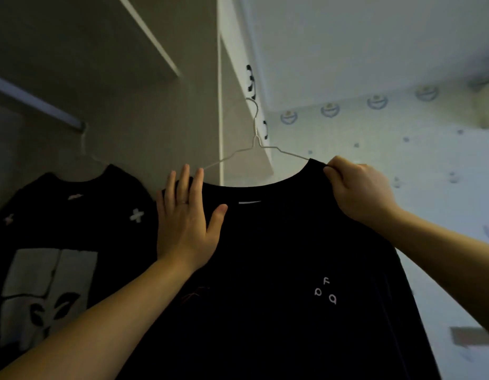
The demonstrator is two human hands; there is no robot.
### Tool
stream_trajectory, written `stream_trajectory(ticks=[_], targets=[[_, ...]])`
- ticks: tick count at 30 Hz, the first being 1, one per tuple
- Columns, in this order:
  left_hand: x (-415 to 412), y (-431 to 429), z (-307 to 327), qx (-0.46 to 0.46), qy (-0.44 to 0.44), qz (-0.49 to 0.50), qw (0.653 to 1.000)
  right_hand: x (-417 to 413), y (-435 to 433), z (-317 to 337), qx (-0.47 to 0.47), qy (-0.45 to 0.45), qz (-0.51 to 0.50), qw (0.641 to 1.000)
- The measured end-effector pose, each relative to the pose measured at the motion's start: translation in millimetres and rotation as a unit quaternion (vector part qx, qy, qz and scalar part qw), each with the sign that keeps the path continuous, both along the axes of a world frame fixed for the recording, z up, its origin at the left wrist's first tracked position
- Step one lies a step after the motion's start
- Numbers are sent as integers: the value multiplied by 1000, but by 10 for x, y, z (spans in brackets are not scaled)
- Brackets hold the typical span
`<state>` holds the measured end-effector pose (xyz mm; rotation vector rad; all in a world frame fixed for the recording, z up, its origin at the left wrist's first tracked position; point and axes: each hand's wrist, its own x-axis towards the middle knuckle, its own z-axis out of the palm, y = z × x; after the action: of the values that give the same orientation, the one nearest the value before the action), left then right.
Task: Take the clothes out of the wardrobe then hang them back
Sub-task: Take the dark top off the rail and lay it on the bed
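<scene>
Two black shirts: a printed shirt [59, 215] hangs from the rail [35, 104], while a T-shirt [265, 256] with small white letters is held up right of that rail on a thin white wire hanger [255, 133], hook free. The left hand [185, 220] lies flat on the soft knit, fingers spread; the right hand [361, 187] pinches its collar edge in curled fingers. Likely mid re-hanging; next, the hook must reach that rail.

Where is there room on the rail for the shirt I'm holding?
The rail is bare left of the printed shirt, out to the picture's edge. It is crowded at the rail's right end, where that shirt hangs, close beside the held shirt and left hand.
</scene>
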<state>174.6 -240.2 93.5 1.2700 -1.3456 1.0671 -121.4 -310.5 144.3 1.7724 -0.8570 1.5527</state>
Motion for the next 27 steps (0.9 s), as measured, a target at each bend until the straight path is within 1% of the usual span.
stream_trajectory(ticks=[5, 10, 12, 15, 19, 24, 27], targets=[[-987, -408, 2, 37, -28, -63, 997, -1020, -304, -60, 3, -10, -74, 997], [-1929, -992, -105, 79, -7, -120, 990, -2123, -666, -230, 6, -4, -109, 994], [-2313, -1260, -191, 99, 15, -155, 983, -2568, -814, -369, 6, -2, -125, 992], [-2882, -1744, -369, 139, 45, -237, 960, -3215, -983, -630, 28, -8, -144, 989], [-3633, -2398, -735, 172, 69, -341, 921, -3997, -1118, -1054, 70, -28, -178, 981], [-4498, -3065, -1357, 226, 95, -396, 885, -4745, -1191, -1764, 126, -48, -229, 964], [-4960, -3387, -1790, 262, 93, -416, 866, -5132, -1273, -2255, 190, -76, -233, 951]])
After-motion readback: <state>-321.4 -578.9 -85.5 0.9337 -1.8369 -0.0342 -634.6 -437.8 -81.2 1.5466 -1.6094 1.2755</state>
